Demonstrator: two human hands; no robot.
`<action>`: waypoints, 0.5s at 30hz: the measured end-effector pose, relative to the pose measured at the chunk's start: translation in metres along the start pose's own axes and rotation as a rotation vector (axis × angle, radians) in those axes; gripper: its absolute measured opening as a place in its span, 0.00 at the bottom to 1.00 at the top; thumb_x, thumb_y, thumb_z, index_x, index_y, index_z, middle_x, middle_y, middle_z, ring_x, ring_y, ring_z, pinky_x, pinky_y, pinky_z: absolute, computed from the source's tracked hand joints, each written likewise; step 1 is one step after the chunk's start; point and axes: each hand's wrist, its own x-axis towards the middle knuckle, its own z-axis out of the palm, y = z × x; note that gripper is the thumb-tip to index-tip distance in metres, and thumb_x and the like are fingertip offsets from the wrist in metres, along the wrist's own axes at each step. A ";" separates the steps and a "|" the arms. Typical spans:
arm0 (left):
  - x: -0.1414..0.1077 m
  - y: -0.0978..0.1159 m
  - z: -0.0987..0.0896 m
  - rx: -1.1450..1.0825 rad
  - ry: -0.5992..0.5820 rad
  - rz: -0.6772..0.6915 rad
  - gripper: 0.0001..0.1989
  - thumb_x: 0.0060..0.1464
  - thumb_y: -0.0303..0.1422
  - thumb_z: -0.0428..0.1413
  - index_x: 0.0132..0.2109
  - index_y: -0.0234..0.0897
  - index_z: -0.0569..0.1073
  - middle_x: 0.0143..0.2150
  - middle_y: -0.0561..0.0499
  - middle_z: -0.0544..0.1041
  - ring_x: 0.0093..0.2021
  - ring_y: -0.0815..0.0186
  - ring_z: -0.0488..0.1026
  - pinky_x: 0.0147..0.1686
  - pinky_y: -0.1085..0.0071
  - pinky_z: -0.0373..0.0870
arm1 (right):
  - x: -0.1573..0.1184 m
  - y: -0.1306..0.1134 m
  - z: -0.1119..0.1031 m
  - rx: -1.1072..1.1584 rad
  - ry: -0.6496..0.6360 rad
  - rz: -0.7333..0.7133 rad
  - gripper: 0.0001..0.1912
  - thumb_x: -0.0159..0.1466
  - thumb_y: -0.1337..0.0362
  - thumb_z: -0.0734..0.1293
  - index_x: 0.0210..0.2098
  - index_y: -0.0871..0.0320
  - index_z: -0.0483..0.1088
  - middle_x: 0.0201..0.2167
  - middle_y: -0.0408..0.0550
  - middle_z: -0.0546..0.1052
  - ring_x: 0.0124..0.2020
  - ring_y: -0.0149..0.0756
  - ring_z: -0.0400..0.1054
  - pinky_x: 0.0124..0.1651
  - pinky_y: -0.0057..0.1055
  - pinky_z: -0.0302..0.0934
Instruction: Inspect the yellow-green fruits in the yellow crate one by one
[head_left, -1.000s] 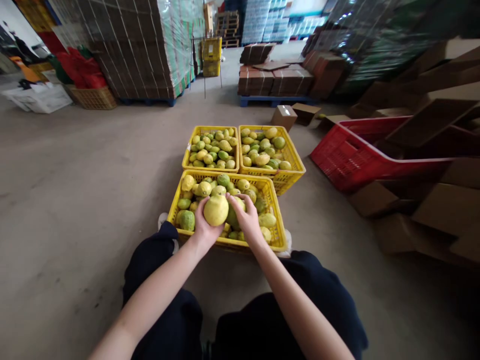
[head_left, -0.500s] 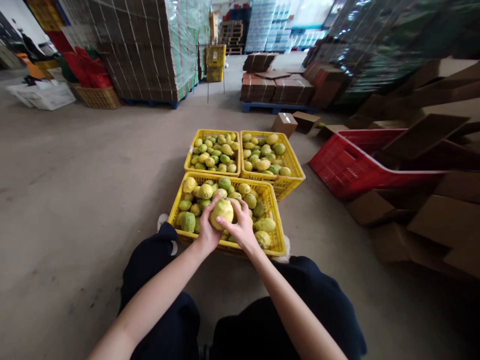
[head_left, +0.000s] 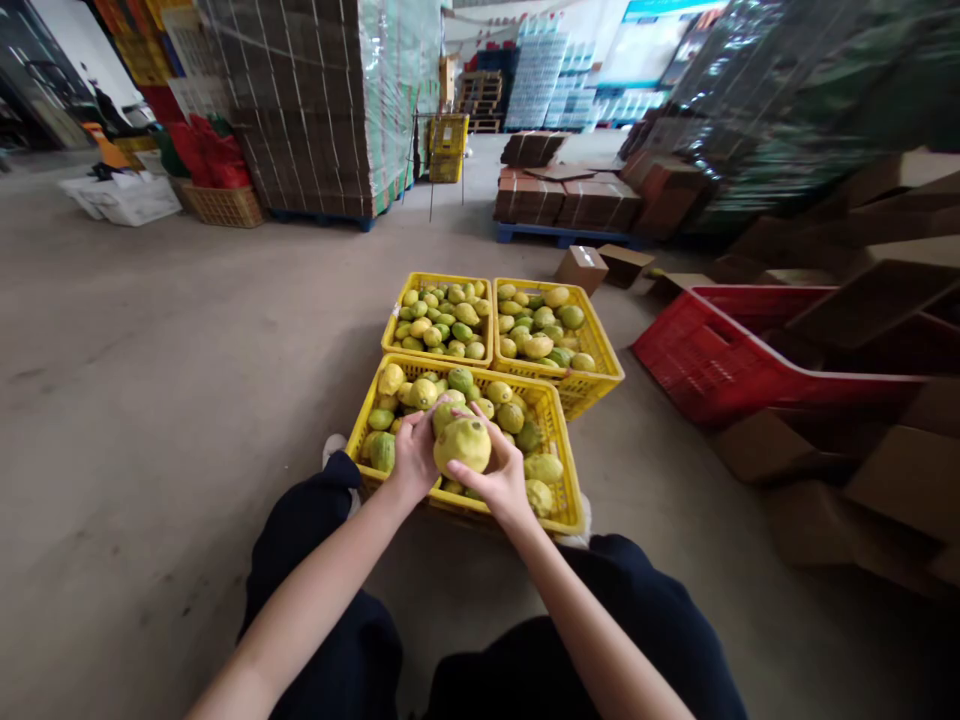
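My right hand (head_left: 501,472) is closed round a lumpy yellow citrus fruit (head_left: 463,446), its thumb across the near side. Just behind it is a greener citrus fruit (head_left: 445,416), partly hidden, with my left hand (head_left: 414,458) curled against it from the left. Both fruits are close together, seemingly touching, above the near yellow crate (head_left: 564,440). Beneath my hands this crate holds many yellow and green citrus fruits (head_left: 543,467), some smooth, some ridged.
Two more yellow crates of fruit, the far left crate (head_left: 387,325) and the far right crate (head_left: 611,350), adjoin the near one. At right are a red crate (head_left: 690,360) and piled cardboard boxes (head_left: 900,485). Wrapped pallet stacks (head_left: 300,110) stand behind.
The yellow fruit in my right hand now shows in front, and the greener one appears behind it by my left hand. The view has tilted up slightly, so the crates sit lower and further right.
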 end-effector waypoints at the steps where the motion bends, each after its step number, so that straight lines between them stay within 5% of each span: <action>1: 0.000 0.002 0.000 -0.008 0.001 -0.006 0.24 0.61 0.33 0.45 0.61 0.33 0.71 0.52 0.43 0.80 0.59 0.54 0.73 0.59 0.60 0.68 | 0.000 -0.003 -0.001 0.064 0.014 0.044 0.27 0.42 0.65 0.82 0.42 0.53 0.79 0.49 0.49 0.81 0.63 0.51 0.65 0.69 0.48 0.53; 6: 0.001 0.011 0.002 -0.068 -0.034 0.001 0.22 0.63 0.36 0.49 0.61 0.37 0.71 0.51 0.42 0.80 0.55 0.52 0.76 0.55 0.56 0.71 | 0.006 -0.019 -0.005 0.296 0.104 0.134 0.23 0.43 0.64 0.80 0.39 0.53 0.76 0.43 0.49 0.82 0.52 0.49 0.75 0.57 0.44 0.68; 11: 0.002 0.022 0.009 -0.110 0.060 0.029 0.20 0.67 0.38 0.45 0.60 0.39 0.70 0.46 0.44 0.81 0.45 0.55 0.79 0.47 0.56 0.76 | 0.014 -0.031 -0.008 0.576 0.147 0.277 0.19 0.46 0.56 0.75 0.37 0.52 0.72 0.42 0.50 0.82 0.52 0.53 0.75 0.51 0.49 0.72; 15: 0.004 0.022 0.013 -0.110 -0.009 0.044 0.17 0.66 0.36 0.48 0.58 0.41 0.72 0.44 0.48 0.80 0.43 0.59 0.79 0.47 0.58 0.76 | 0.014 -0.029 -0.011 0.622 0.174 0.378 0.14 0.51 0.56 0.71 0.37 0.50 0.72 0.40 0.48 0.81 0.50 0.50 0.75 0.47 0.48 0.74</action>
